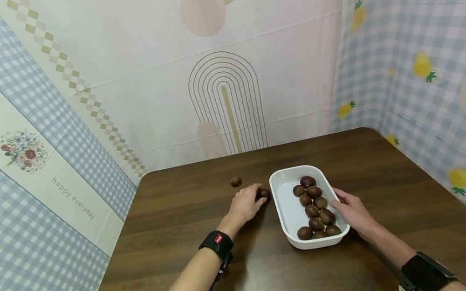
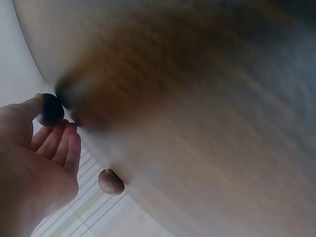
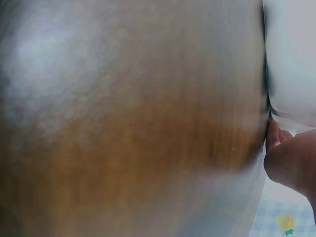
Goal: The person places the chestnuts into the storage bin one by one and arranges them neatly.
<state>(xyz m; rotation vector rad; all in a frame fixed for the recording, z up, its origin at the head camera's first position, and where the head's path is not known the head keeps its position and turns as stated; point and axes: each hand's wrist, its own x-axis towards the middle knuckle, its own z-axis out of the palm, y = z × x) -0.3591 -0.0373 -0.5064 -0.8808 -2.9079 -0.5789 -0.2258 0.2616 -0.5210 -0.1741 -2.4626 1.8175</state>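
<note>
A white rectangular dish (image 1: 282, 206) stands on the table with several glossy brown chestnuts (image 1: 327, 216) gathered mostly along its right half. My right hand (image 1: 354, 211) grips the dish's right side, thumb at the rim and fingers along the outer wall. Left of the dish, my left hand (image 1: 245, 204) holds a chestnut (image 1: 265, 193) between thumb and fingers at table level. In the left wrist view the thumb lies against this dark chestnut (image 2: 51, 110), with the fingertips close below. Another chestnut (image 1: 236, 181) lies alone on the table beyond the left hand.
The brown wooden table (image 1: 175, 244) ends at a back edge against a patterned cloth (image 1: 161, 105). Checked cloth (image 1: 434, 135) hangs along the right side, more at the left. A black band with a cable (image 1: 218, 245) circles the left wrist.
</note>
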